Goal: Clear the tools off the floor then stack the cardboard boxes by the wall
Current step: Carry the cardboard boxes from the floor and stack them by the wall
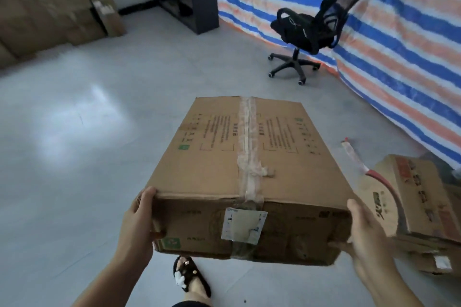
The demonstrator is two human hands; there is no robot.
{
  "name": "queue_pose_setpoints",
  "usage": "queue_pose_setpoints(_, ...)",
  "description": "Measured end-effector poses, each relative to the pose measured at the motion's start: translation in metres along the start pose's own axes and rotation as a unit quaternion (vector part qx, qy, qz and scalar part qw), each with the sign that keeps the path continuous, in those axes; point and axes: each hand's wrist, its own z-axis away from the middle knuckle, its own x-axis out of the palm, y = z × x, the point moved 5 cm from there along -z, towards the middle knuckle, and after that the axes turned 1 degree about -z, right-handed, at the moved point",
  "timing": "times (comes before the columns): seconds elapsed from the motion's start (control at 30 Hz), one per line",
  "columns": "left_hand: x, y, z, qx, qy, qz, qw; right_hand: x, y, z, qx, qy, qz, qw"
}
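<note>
A taped box (247, 154) is held off the floor (74, 132) between both hands, low in the centre of the view. The left hand (138, 222) is clasped round its near left corner, thumb on top; the right hand (366, 237) is curled round its near right corner. More boxes (421, 207) are lying at the right by a striped tarp (399, 45). A stack (50, 12) is seen against the far-left wall. A chair (311, 30) is standing before the tarp.
</note>
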Motion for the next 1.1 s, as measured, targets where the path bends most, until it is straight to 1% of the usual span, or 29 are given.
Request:
queue_pose_setpoints(0.1, -0.043, 0.025, -0.037, 0.01, 0.032, 0.024, 0.999, 0.07, -0.022, 0.014, -0.013, -0.03, 0.009, 0.999)
queue_pose_setpoints(0.23, -0.1, 0.071, -0.088, 0.031, 0.055, 0.043, 0.997, 0.174, -0.048, 0.038, -0.031, -0.067, 0.023, 0.997)
queue_pose_setpoints(0.47, -0.188, 0.131, -0.17, 0.054, 0.125, 0.09, 0.987, 0.338, -0.084, 0.074, -0.082, -0.156, 0.054, 0.983)
queue_pose_setpoints(0.6, -0.216, 0.151, -0.212, 0.051, 0.153, 0.128, 0.979, 0.413, -0.102, 0.075, -0.097, -0.182, 0.091, 0.974)
queue_pose_setpoints(0.8, -0.245, 0.187, -0.292, 0.055, 0.189, 0.146, 0.969, 0.537, -0.128, 0.064, -0.112, -0.221, 0.118, 0.962)
queue_pose_setpoints(1.1, -0.271, 0.277, -0.457, 0.059, 0.256, 0.168, 0.95, 0.769, -0.201, 0.031, -0.132, -0.29, 0.152, 0.936)
